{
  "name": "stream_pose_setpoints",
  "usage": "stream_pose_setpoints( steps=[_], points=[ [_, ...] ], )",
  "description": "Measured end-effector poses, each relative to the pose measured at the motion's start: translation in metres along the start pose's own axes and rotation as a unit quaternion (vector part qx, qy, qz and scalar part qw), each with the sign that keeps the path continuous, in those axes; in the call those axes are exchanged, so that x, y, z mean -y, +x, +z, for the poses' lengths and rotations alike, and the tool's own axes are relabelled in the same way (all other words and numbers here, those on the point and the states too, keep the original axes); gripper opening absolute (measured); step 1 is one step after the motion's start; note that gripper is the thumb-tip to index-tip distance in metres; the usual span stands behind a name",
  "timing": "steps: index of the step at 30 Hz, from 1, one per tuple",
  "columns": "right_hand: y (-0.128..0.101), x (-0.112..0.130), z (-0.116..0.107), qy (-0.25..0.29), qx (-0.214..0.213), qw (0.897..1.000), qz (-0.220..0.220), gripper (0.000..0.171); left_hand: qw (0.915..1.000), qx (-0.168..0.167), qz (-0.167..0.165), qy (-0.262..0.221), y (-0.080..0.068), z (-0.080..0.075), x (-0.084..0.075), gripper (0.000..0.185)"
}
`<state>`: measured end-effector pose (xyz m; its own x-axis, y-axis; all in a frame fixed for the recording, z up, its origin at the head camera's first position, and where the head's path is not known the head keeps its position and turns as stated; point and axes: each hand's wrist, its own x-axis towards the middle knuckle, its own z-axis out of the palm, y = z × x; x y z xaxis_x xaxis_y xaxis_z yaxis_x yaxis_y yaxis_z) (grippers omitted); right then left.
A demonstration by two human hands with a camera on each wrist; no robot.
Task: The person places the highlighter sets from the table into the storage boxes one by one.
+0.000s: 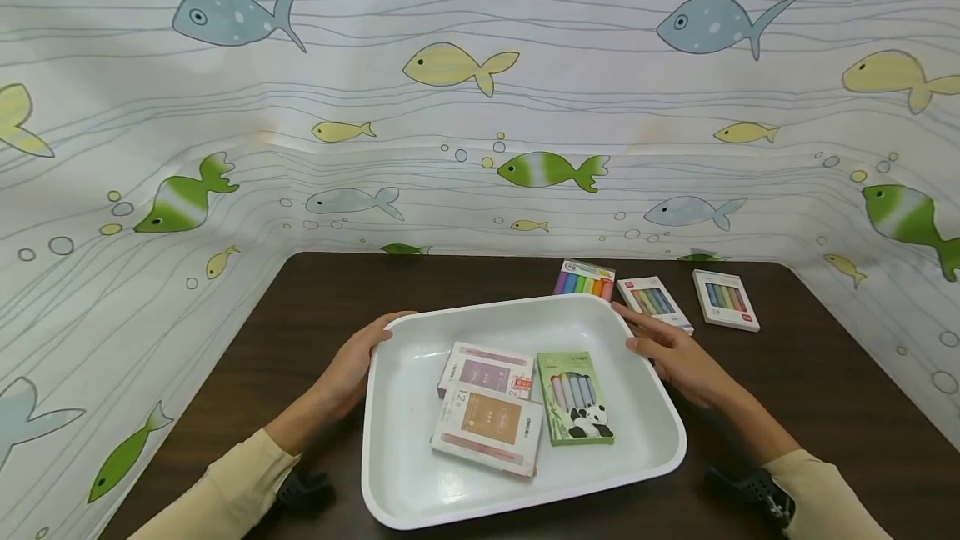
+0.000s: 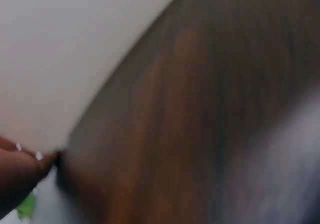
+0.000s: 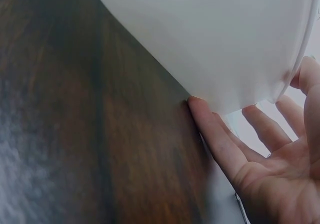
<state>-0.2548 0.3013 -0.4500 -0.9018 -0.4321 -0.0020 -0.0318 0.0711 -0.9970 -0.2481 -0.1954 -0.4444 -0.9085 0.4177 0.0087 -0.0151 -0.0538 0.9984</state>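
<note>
A white rectangular tray (image 1: 401,432) sits slightly askew at the front middle of the dark table. My left hand (image 1: 348,367) grips its far left corner, thumb over the rim. At the far right corner, my right hand (image 1: 681,361) holds the tray; in the right wrist view its thumb is at the rim and its fingers lie against the outer wall. Inside lie a white box with a purple panel (image 1: 483,372), a white box with an orange-brown panel (image 1: 491,423) overlapping it, and a green box with a panda picture (image 1: 576,398). The left wrist view is blurred.
Behind the tray stand a rainbow-coloured pack (image 1: 585,277), partly hidden by the tray, a white box with coloured sticks pictured (image 1: 656,302), and a similar white box (image 1: 726,300) farther right. A fish-patterned sheet (image 1: 450,190) encloses the table's back and sides.
</note>
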Motion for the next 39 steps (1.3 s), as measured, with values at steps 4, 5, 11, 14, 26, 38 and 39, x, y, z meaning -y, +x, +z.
stream_pose_setpoints(
  steps=[4,5,11,14,26,38,39],
  points=[
    [-0.005,-0.005,0.001,0.008,-0.004,1.0,0.0,0.059,0.9987,0.027,0.004,-0.044,0.005,-0.005,0.007,0.047],
    [-0.006,-0.006,0.001,0.008,-0.007,1.0,-0.001,0.059,0.9981,0.037,0.005,-0.048,0.006,-0.006,0.008,0.047],
    [-0.011,-0.008,-0.002,0.0,-0.026,1.0,-0.009,0.058,0.9964,0.063,0.012,-0.055,0.015,-0.009,0.005,0.049],
    [-0.01,-0.007,-0.003,0.003,-0.027,1.0,-0.008,0.058,0.996,0.063,0.011,-0.062,0.017,-0.01,0.004,0.049],
    [-0.008,-0.002,-0.008,-0.024,-0.006,1.0,0.011,0.058,0.9937,0.042,-0.018,-0.102,0.005,-0.004,0.024,0.045],
    [-0.002,0.0,-0.01,-0.05,0.009,0.999,-0.012,0.057,0.9957,0.042,-0.009,-0.082,0.001,-0.007,0.016,0.045],
    [-0.002,0.001,-0.01,-0.05,0.005,0.999,-0.012,0.057,0.9959,0.042,-0.007,-0.079,0.001,-0.007,0.015,0.045]
  ],
)
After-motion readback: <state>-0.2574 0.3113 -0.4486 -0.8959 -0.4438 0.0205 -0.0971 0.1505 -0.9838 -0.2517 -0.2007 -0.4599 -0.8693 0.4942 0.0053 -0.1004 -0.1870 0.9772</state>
